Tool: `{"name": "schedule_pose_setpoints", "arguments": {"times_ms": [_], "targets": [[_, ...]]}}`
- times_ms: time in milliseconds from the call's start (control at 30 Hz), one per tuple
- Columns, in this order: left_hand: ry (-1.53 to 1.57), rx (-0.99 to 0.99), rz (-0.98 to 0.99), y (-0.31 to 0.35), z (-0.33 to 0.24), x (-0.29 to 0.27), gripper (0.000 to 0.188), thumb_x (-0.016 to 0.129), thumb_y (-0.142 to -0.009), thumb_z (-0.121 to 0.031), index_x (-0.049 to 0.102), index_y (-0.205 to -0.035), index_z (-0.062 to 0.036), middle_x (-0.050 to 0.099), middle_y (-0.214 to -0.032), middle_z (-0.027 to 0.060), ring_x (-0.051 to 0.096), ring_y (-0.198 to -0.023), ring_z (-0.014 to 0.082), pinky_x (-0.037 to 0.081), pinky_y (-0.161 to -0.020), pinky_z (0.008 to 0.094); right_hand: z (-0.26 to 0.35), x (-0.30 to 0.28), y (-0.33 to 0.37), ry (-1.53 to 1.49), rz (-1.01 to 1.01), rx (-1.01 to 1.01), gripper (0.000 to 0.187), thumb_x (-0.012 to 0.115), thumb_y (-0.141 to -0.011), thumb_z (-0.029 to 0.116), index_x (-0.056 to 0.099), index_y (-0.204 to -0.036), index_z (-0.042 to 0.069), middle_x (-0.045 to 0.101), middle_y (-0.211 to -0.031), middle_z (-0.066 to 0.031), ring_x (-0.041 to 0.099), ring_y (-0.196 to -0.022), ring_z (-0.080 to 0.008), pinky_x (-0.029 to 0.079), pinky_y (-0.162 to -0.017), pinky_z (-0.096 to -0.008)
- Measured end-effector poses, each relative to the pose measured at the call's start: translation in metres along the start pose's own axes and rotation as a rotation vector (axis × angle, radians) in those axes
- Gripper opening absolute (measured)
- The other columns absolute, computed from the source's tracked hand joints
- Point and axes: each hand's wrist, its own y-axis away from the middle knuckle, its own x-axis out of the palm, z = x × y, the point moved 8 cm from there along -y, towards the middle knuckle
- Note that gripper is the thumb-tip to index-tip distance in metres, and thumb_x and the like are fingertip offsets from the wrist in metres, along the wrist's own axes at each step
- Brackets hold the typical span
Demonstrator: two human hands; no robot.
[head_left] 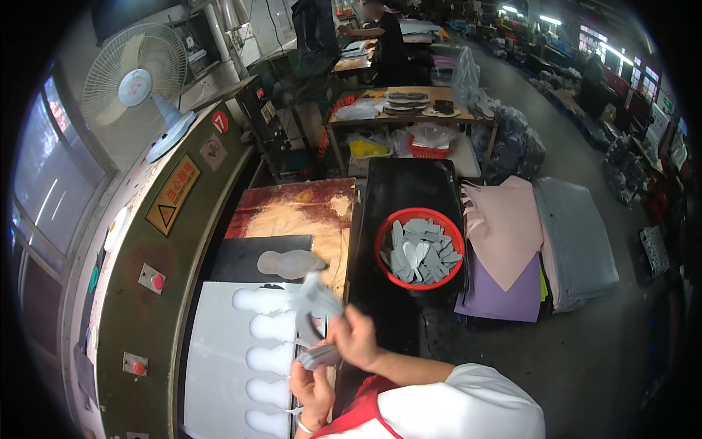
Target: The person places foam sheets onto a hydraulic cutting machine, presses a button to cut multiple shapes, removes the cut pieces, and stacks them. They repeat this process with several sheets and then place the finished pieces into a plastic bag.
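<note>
Left hand: closed around a small stack of flat grey pieces (318, 357); our left hand (313, 391) is over the near edge of the sheet. If the grip were loose, the stack could fan out and shed pieces.
Right hand: close above the left, our right hand (355, 340) seems clamped on a blurred, limp light-grey piece (316, 298); its outline is too smeared to tell its shape.
Sheet: under and beyond our hands lies a broad light-grey flat sheet (223, 358) with a row of white sole-shaped areas (270, 358). If the limp piece caught on it, a hard tug could tear an edge or skew the sheet.
Sole shape: a beige-grey sole-shaped piece (284, 265) rests on a black flat mat (230, 256); a sweeping limp end could knock it askew.
Bowl: the round red plastic bowl (420, 287) on the black worktop (398, 183) is heaped with grey pieces (433, 245). Dropping more on carelessly could spill some over the rim.
Press: the green metal machine (157, 322) has red push-buttons (157, 281) facing our side; with our attention on the stack, a stray elbow could bump one.
</note>
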Motion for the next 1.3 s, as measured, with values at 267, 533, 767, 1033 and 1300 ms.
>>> {"name": "schedule_pose_setpoints", "arguments": {"times_ms": [267, 533, 767, 1033, 1300], "targets": [[0.319, 0.024, 0.369, -0.014, -0.032, 0.049, 0.011, 0.053, -0.091, -0.001, 0.054, -0.101, 0.0042, 0.062, -0.102, 0.0217, 0.064, -0.099, 0.0331, 0.052, -0.087, 0.0424, -0.08, -0.249, 0.005, 0.775, -0.889, 0.283, 0.042, 0.052, -0.096, 0.034, 0.055, -0.076, -0.004, 0.055, -0.063, -0.0136, 0.053, -0.06, -0.0263, 0.043, -0.059, -0.0411], [-0.057, 0.419, 0.447, -0.1, -0.023, 0.156, 0.032, 0.059, -0.081, 0.004, 0.057, -0.113, -0.0006, 0.061, -0.114, 0.0165, 0.059, -0.106, 0.0316, 0.046, -0.091, 0.0383, -0.056, -0.313, 0.077, 0.575, -0.811, 0.281, 0.034, 0.052, -0.098, 0.024, 0.051, -0.072, 0.002, 0.053, -0.057, -0.0028, 0.051, -0.048, -0.0092, 0.042, -0.048, -0.0247], [-0.22, 0.298, 0.616, -0.114, 0.036, 0.216, 0.045, 0.067, -0.08, -0.004, 0.052, -0.123, 0.0005, 0.059, -0.113, 0.0205, 0.058, -0.106, 0.0368, 0.047, -0.089, 0.0358, -0.05, -0.275, 0.059, 0.153, -0.537, 0.413, 0.009, 0.063, -0.089, 0.006, 0.059, -0.089, -0.002, 0.064, -0.079, -0.0051, 0.062, -0.072, -0.0106, 0.05, -0.068, -0.0252], [0.004, 0.06, 0.631, -0.067, 0.024, 0.106, 0.057, 0.048, -0.091, -0.032, 0.041, -0.136, 0.0019, 0.053, -0.131, 0.0213, 0.051, -0.123, 0.0316, 0.036, -0.104, 0.0387, -0.024, -0.076, 0.034, -0.379, 0.487, 0.678, 0.024, 0.064, -0.083, -0.003, 0.056, -0.106, -0.003, 0.063, -0.09, -0.0055, 0.064, -0.084, -0.012, 0.054, -0.078, -0.0272], [0.149, -0.108, 0.461, -0.053, 0.0, -0.046, 0.053, 0.056, -0.09, -0.035, 0.052, -0.123, 0.0064, 0.058, -0.106, 0.016, 0.059, -0.097, 0.0256, 0.046, -0.087, 0.0376, 0.003, 0.085, 0.034, -0.635, 1.139, 0.906, 0.033, 0.06, -0.084, -0.002, 0.056, -0.116, -0.008, 0.066, -0.1, -0.0148, 0.064, -0.094, -0.0203, 0.05, -0.082, -0.0298]]}}
